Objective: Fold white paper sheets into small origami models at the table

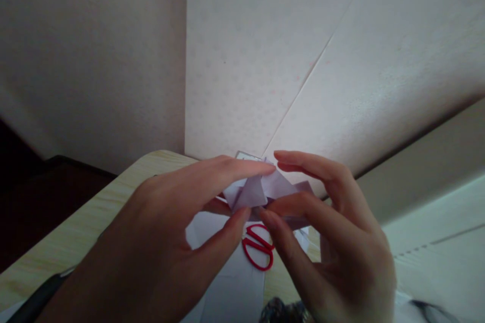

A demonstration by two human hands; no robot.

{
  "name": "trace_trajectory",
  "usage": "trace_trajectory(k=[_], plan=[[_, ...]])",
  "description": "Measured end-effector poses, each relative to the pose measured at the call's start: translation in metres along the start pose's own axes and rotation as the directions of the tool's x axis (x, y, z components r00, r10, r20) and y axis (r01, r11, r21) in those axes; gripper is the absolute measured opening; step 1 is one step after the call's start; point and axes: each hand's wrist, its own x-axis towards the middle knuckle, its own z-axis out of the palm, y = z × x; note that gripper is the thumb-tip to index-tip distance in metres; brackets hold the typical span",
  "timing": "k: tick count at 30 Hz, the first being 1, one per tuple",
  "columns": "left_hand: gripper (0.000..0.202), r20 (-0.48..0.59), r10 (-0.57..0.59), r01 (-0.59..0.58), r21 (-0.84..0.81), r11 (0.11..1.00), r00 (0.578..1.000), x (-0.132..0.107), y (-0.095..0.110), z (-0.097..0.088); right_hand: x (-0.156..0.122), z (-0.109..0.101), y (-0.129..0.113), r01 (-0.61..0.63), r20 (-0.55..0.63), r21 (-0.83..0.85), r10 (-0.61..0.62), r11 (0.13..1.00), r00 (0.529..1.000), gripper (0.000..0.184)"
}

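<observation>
The left hand (166,207) grasps the folded paper (250,194): the thumb bears on the lower edge, and the extended index finger lies across the top. The right hand (348,242) grips the same piece from the opposite side, with the thumb and a bent finger closed at its lower edge. The other visible fingers of the right hand are raised above the work, their tips close to the left index fingertip. The paper is pale lilac and is held between the two hands, clear of the table; several angled flaps are visible. I cannot tell how its underside is folded, as the fingers cover it.

Below the hands, near the right wrist, is a dark patterned item (282,310); I cannot identify it. The red-handled scissors (258,258) lie below the gap between the thumbs; the blades are hidden from me. White sheets (231,287) lie beneath the left hand and extend to the scissors. The wood-grain table (125,197) is exposed to the left of the left hand.

Just beyond the left fingers, a flat, pale, rectangular object (248,155) is partly visible. The pale wall (235,60) rises beyond both hands, with a diagonal seam.
</observation>
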Motion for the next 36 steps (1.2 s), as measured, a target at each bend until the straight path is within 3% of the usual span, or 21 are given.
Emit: trace_trajectory(k=[11,22,36], plan=[[0.044,0.012,0.020,-0.020,0.010,1.000,1.000,0.002,0.001,0.000,0.001,0.002,-0.001,-0.017,-0.018,-0.006,0.017,1.000,1.000,0.013],[0.048,-0.092,0.074,-0.064,0.103,0.993,0.993,-0.002,-0.001,0.006,0.001,0.001,0.000,0.044,-0.039,-0.073,-0.047,0.996,0.998,0.012],[0.039,-0.125,0.125,-0.099,0.199,0.975,0.984,0.002,0.006,0.009,0.003,0.003,-0.002,0.070,-0.027,-0.051,-0.071,0.996,0.997,0.012]])
